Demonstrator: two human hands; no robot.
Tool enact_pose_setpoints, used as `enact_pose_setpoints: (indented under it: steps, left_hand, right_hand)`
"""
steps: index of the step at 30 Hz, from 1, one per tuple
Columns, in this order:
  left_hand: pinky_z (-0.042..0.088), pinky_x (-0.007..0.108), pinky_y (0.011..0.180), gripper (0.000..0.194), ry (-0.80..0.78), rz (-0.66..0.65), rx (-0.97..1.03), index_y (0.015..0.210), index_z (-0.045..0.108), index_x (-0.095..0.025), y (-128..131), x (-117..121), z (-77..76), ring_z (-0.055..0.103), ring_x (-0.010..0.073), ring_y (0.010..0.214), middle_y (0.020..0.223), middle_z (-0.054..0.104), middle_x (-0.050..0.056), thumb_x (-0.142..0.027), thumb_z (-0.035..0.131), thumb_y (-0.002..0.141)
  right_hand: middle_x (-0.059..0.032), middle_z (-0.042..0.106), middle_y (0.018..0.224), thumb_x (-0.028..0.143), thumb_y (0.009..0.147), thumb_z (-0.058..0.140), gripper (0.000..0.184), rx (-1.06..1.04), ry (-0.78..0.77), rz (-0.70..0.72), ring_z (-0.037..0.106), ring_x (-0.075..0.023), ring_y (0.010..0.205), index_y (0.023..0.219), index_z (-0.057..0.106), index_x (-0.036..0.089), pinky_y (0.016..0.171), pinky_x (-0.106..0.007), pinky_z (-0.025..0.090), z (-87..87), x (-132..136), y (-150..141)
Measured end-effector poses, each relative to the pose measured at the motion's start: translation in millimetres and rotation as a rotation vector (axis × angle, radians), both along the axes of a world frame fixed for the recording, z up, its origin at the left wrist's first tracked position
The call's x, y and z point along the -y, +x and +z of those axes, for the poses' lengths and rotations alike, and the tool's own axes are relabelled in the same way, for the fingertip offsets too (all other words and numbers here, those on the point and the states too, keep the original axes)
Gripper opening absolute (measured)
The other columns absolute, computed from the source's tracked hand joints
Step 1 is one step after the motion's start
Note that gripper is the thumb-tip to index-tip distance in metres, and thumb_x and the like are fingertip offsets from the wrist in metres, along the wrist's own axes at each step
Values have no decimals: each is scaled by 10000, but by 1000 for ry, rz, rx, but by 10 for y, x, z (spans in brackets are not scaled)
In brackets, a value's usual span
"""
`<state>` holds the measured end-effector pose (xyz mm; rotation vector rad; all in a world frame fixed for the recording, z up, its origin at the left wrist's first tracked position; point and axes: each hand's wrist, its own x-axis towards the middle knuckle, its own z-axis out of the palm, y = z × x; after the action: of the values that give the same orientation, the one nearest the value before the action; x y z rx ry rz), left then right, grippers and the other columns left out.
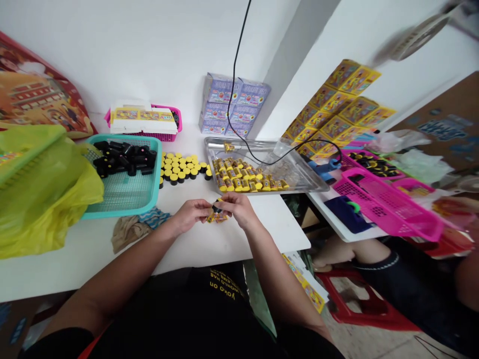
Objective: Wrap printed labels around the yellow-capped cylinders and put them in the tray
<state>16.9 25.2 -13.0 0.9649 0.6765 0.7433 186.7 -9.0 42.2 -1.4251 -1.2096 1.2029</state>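
Note:
My left hand (193,214) and my right hand (238,209) meet above the white table, fingers pinched. Between them is a small black cylinder (216,208) with a yellow end, partly hidden by my right fingers. A colourful printed wrapper (217,218) sits just under it, near my left fingertips. Past my hands, several yellow-topped black cylinders (181,169) stand upright on the table. To their right, a clear tray (273,189) holds several yellow-wrapped pieces (243,174). A turquoise basket (127,199) of loose black cylinders (125,155) is at the left.
A yellow-green plastic bag (41,189) and a crumpled cloth (130,232) lie on the left. Purple boxes (232,107) and yellow boxes (333,109) are stacked behind. A black cable (235,65) hangs into the tray. Pink baskets (385,199) and another person's leg (362,249) are at right.

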Motion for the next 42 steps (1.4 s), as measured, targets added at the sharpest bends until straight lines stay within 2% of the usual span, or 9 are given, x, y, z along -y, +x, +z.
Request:
enact_pose_setpoints:
  steps: [3,7,11,15,22,26,31,37,42]
  left_hand:
    - [348,233,501,394,-39,4,8,752,675,-107,14,25,12,520,88,523,642,623,23,-333,871,496]
    - [298,236,489,374,6,47,-59,732,683,-107,27,64,34,493,86,534,645,611,23,-361,856,519]
    - [371,262,582,372,15,65,-63,715,682,-111,47,76,-2,538,118,613,679,633,42,-395,843,537]
    - [366,270,591,365,8,74,-64,668,661,-110,52,64,-40,520,116,588,633,614,34,-408,837,552]
    - [422,297,664,319,-15,-17,-57,768,706,-109,27,65,35,610,163,679,734,686,75,-310,842,561]
    - [413,283,628,292,-96,41,-9,730,685,-107,52,74,2,610,156,651,703,672,65,-284,839,556]
    - [459,299,655,330,-263,58,93,689,638,-111,92,88,-19,618,152,638,691,646,45,-274,860,508]
    - [472,301,568,393,-211,-31,31,714,574,-131,82,115,28,608,154,537,649,630,44,-430,810,615]
    - [440,256,490,397,-184,-53,25,732,544,-148,81,114,-3,575,130,477,611,608,23,-413,815,614]
  right_hand:
    - [42,541,468,374,546,803,299,-13,-23,-6,453,-92,407,635,604,169,374,-217,328,-20,21,-6]
    - [40,540,448,371,539,798,301,-43,-54,-39,467,-96,390,635,604,161,359,-211,335,-89,26,-10]
    - [48,540,455,352,531,798,291,-14,-9,-68,463,-84,394,613,591,164,368,-202,331,-158,39,-8]
    - [29,570,467,356,550,789,286,-72,-54,-56,491,-93,397,627,601,155,376,-202,317,-212,58,-5]
    - [0,605,480,374,533,817,325,-138,-86,-114,508,-103,397,620,595,153,373,-205,296,-256,74,-12]
    - [14,593,498,427,562,813,353,-145,-64,-90,496,-97,409,661,611,155,382,-206,270,-277,120,-48]
    - [27,599,541,436,570,823,370,-145,12,24,447,-82,440,755,660,160,415,-216,285,-383,195,-42]
    - [31,621,607,379,506,871,396,-178,86,23,494,-102,517,781,668,180,491,-243,378,-473,236,-33]
    - [27,605,610,394,598,835,345,-145,102,36,474,-93,511,814,680,174,507,-247,393,-471,257,-30]
